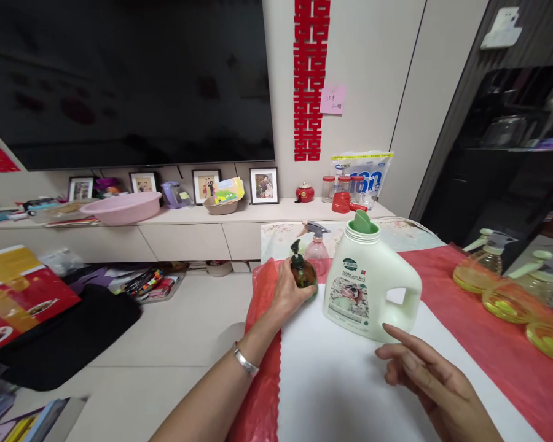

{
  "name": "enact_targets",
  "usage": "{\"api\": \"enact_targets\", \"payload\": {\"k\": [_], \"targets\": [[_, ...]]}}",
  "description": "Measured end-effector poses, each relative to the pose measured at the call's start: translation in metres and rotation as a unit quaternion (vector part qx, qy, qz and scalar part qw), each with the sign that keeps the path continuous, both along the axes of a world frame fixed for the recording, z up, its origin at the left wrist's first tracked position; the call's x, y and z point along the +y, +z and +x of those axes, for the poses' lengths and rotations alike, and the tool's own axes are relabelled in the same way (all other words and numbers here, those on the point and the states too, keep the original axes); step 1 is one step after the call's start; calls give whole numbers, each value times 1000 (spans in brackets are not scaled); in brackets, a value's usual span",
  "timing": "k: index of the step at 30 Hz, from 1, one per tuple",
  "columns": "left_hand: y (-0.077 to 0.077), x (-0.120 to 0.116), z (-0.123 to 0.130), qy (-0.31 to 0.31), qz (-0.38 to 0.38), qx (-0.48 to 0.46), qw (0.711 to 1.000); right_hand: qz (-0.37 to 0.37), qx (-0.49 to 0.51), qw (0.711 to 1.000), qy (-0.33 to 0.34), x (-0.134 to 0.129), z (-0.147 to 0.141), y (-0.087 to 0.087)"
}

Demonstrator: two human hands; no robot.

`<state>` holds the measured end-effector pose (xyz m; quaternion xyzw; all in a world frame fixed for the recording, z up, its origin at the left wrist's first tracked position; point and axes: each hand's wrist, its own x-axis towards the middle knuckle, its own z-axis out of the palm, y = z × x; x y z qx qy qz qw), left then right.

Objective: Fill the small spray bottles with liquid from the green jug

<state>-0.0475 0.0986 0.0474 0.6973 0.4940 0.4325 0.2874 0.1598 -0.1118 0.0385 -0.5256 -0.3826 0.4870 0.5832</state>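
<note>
My left hand [289, 293] is closed around a small amber pump bottle [302, 269], which stands upright on the desk at the left edge of the white sheet [341, 380], just beside the red cloth [479, 319]. The pump head is on and points up. My right hand [431, 374] holds nothing; its fingers are loosely spread, index finger pointing toward the base of the jug [368, 283] without touching it.

The jug stands upright just right of the bottle, cap off, with a green spout showing at the neck. Its handle faces my right hand. I judge the sound course is to keep the bottle steady and vertical in the left hand, take the jug by the handle rather than the body, and keep both over the white sheet so any drip lands there.

A pink spray bottle [317, 250] stands just behind the amber one, near enough to be knocked. Two spray bottles of yellow liquid [483, 265] lie or lean at the right of the desk, well apart from my hands; I cannot tell whether they are sealed.

Beyond the desk, a low cabinet [188, 233] carries photo frames, a pink basin [121, 207], jars and a refill pouch [362, 175]. A dark screen [124, 80] fills the wall above, beside a red paper ornament [311, 80]. The floor at left is cluttered with a black bag, boxes and pens.
</note>
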Motion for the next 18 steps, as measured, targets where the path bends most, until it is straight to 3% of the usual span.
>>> {"api": "enact_targets", "payload": {"k": [3,7,9,11,15,18], "targets": [[-6,7,15,-41,-9,8,999,17,-35,998,44,2,14,-10],[-10,16,22,-90,-17,10,996,17,-51,998,28,4,21,-14],[-12,17,21,-100,-22,9,995,22,-51,998,-17,5,20,-11],[-14,15,19,-98,-26,6,995,28,-44,992,-113,5,19,-8],[-20,6,16,-62,-71,12,995,27,-96,946,-310,11,26,4],[-25,0,18,-19,-108,20,994,18,-173,935,-309,26,36,16]]}}
